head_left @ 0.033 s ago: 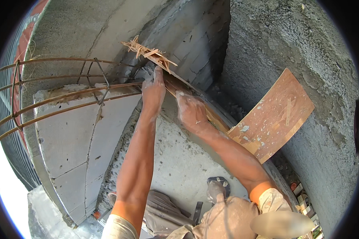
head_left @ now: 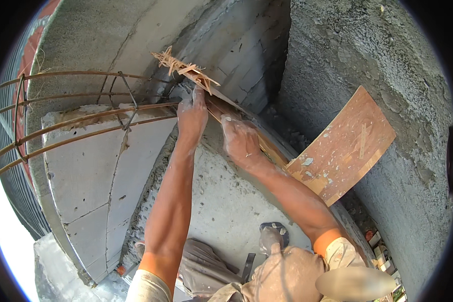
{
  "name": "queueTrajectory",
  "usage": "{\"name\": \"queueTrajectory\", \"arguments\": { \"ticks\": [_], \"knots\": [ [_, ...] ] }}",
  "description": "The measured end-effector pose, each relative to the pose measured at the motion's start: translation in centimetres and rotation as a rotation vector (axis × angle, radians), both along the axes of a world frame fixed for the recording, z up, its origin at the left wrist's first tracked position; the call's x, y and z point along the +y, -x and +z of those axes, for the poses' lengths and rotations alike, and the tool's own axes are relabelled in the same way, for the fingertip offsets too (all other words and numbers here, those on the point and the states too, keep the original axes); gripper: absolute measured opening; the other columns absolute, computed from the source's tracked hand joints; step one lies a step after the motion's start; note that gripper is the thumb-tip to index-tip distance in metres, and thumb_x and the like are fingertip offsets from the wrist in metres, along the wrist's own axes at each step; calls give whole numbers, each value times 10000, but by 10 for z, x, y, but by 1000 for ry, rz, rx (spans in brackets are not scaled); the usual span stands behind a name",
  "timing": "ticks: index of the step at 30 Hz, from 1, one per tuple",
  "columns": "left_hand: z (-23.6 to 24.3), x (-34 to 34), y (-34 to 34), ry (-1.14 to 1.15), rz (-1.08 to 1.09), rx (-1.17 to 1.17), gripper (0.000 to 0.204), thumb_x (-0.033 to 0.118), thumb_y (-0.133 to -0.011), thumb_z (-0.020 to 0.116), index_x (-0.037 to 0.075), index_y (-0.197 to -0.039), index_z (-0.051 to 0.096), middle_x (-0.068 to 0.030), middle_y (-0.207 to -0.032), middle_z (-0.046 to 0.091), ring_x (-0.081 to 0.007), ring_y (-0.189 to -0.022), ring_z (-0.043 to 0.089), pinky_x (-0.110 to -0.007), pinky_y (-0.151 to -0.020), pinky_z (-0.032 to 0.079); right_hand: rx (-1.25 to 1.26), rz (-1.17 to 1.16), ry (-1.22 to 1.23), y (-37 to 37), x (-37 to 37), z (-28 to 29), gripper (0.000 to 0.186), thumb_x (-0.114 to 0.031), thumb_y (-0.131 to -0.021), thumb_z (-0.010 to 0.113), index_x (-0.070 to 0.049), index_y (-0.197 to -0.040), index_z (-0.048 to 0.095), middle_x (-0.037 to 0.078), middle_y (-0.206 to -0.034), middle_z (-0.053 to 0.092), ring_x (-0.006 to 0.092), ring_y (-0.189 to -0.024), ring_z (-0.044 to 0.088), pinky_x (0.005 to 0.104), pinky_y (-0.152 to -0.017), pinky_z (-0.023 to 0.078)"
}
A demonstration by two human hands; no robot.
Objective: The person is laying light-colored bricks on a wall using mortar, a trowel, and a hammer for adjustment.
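Observation:
A long thin plywood strip (head_left: 214, 103) with a splintered, shredded end (head_left: 183, 68) runs diagonally along a concrete ledge. My left hand (head_left: 191, 116) is closed on it just below the splinters, index finger stretched along the wood. My right hand (head_left: 241, 141) grips the strip lower down, fingers curled over its edge and partly hidden. A wider, curved plywood piece (head_left: 345, 143), spattered with pale flecks, juts out to the right beside my right forearm.
Curved rusty rebar with ties (head_left: 70, 134) spans the left, over grey blockwork (head_left: 80, 181). A rough concrete wall (head_left: 362, 50) rises at the right, with a dark gap beside it. My foot (head_left: 274, 234) stands on a concrete surface (head_left: 221, 196) below.
The splintered end of the strip and both hands have shifted very slightly to the left.

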State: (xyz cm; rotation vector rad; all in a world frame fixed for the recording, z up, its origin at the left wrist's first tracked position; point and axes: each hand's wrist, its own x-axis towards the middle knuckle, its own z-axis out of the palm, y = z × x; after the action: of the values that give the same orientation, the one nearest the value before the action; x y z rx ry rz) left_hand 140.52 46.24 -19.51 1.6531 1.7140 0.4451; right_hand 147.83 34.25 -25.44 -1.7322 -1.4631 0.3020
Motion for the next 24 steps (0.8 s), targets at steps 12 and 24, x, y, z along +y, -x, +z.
{"name": "queueTrajectory", "arguments": {
  "ticks": [12, 24],
  "knots": [
    [-29, 63, 12, -196, -790, 623, 218, 100, -838, 563, -109, -818, 618, -203, -715, 647, -259, -584, 654, -349, -530, 513, 12, 70, 252, -9, 46, 35, 175, -63, -838, 478, 38, -920, 595, 210, -754, 660, 354, -724, 675, 430, -630, 539],
    [-26, 21, 20, -433, -289, 127, 173, 125, -715, 605, -4, -616, 666, -211, -650, 633, -327, -612, 648, -411, -566, 505, -89, 174, 236, -3, 34, 26, 167, -33, -802, 483, 41, -886, 607, 225, -757, 653, 395, -730, 659, 465, -659, 527]
  ]
}}
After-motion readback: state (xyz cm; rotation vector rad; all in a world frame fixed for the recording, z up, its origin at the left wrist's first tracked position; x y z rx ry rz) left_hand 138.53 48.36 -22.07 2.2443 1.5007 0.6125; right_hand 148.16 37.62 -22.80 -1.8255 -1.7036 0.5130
